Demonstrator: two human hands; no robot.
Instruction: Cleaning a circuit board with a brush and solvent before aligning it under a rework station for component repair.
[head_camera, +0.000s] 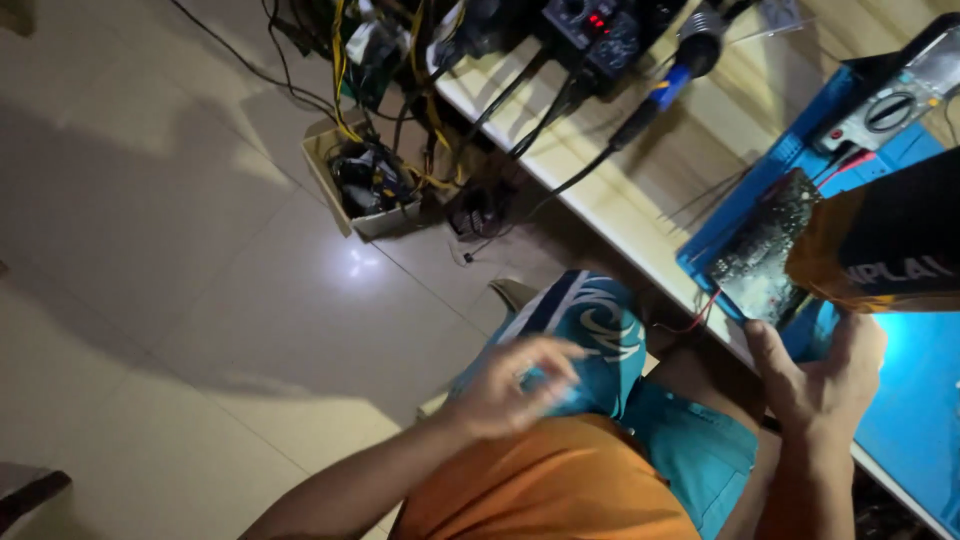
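Head view: the right hand (815, 375) grips the lower edge of a circuit board (765, 250) (held tilted over the blue mat (915, 400) at the desk (640, 190) edge), while the left hand (505, 385) hovers loosely open, empty, above the lap.

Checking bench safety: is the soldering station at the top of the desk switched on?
On: the soldering station shows lit red digits on its display, beside the blue-handled iron.

- Green circuit board (765, 255), right of centre: tilted on edge over the blue mat's border, thin red wires trailing from its lower corner, partly covered by a dark, orange-edged component.
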